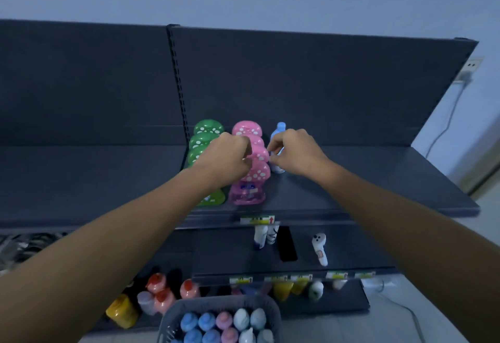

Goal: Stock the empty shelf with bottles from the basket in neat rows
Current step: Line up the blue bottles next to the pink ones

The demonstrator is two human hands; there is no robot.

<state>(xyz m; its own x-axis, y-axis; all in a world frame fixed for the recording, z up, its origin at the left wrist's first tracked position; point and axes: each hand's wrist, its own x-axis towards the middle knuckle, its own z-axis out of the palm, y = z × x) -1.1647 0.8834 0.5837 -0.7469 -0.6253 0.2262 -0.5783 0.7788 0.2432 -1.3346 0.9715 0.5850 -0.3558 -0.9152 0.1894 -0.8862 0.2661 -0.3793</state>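
On the dark top shelf (pixel 378 180) stand a row of green mushroom-capped bottles (pixel 207 132) and a row of pink ones (pixel 253 169), running front to back. Right of them stands one light blue bottle (pixel 280 130). My left hand (pixel 226 157) is closed against a pink bottle in the middle of its row. My right hand (pixel 295 151) pinches the blue bottle at its side. The grey basket (pixel 173 318) sits at the bottom centre with several blue, pink and white bottles.
Lower shelves hold a few white bottles (pixel 263 235), a black box (pixel 286 243) and a white tube (pixel 320 248). Orange and yellow bottles (pixel 159 292) stand low on the left. A wall socket with cable (pixel 472 65) is at the right.
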